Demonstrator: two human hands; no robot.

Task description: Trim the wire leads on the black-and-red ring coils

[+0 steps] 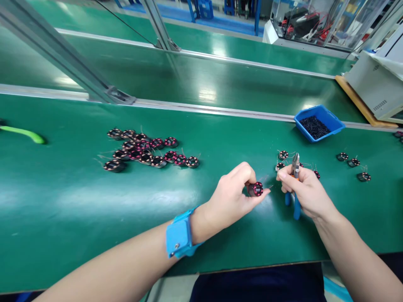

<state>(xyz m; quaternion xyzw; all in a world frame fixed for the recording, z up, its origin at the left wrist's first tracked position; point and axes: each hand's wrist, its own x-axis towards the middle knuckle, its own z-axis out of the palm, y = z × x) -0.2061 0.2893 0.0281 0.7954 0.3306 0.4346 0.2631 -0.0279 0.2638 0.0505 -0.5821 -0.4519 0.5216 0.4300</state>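
Observation:
Between the fingers and thumb of my left hand (234,191) is a small wound motor stator (257,189), black with red-and-copper windings and thin wire ends sticking out to the right. A blue wrist strap (180,237) circles that wrist. My right hand (307,186) is closed around side cutters (295,165) with blue and orange handles, their jaws pointing up and away. A gap separates the cutters from the held stator. Just behind my right hand lie several more stators (283,154), partly hidden by it.
At left-centre, several stators (145,157) lie grouped in rows. Three stators (354,162) sit at the right. A blue bin (330,121) of small black pieces stands by the metal rail (214,110). A bright green handle (25,132) lies far left; a grey machine (374,90) stands far right.

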